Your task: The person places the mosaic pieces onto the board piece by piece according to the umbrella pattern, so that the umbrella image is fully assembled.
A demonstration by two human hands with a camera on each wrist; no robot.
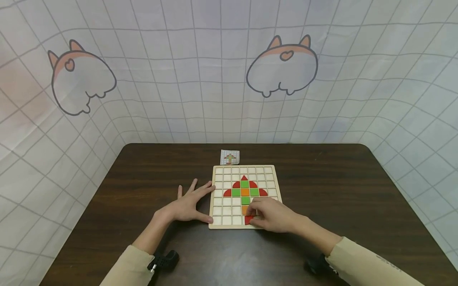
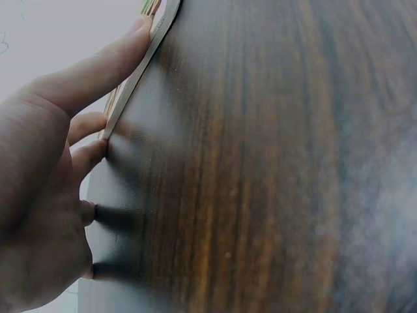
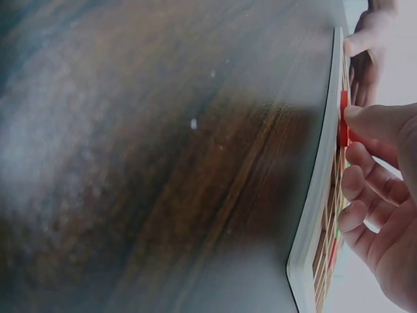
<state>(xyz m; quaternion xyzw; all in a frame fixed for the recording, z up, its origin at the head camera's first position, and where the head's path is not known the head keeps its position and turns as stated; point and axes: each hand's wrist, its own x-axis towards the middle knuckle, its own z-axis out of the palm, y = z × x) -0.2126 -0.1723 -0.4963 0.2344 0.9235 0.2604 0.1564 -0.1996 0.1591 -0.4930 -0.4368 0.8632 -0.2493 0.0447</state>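
Note:
A wooden grid board (image 1: 223, 227) lies on the table, with red, green and orange pieces forming an arrow-like figure in its cells. My left hand (image 1: 187, 206) is spread beside it, the thumb and some fingertips touching its left edge. At the board's near side, my right hand (image 1: 273, 214) pinches a red tile (image 1: 248, 220) between thumb and index finger, over the bottom row. In the right wrist view the thumb lies against this red tile (image 3: 343, 119), while the other fingers curl loosely. Just above it sits an orange square (image 1: 245, 209), partly covered by the fingers.
A small printed card (image 1: 230, 157) with a similar coloured figure lies just behind the board. The dark wooden table (image 1: 322, 174) extends to both sides. Behind it hangs a white gridded cloth (image 1: 222, 79) with cartoon animal drawings.

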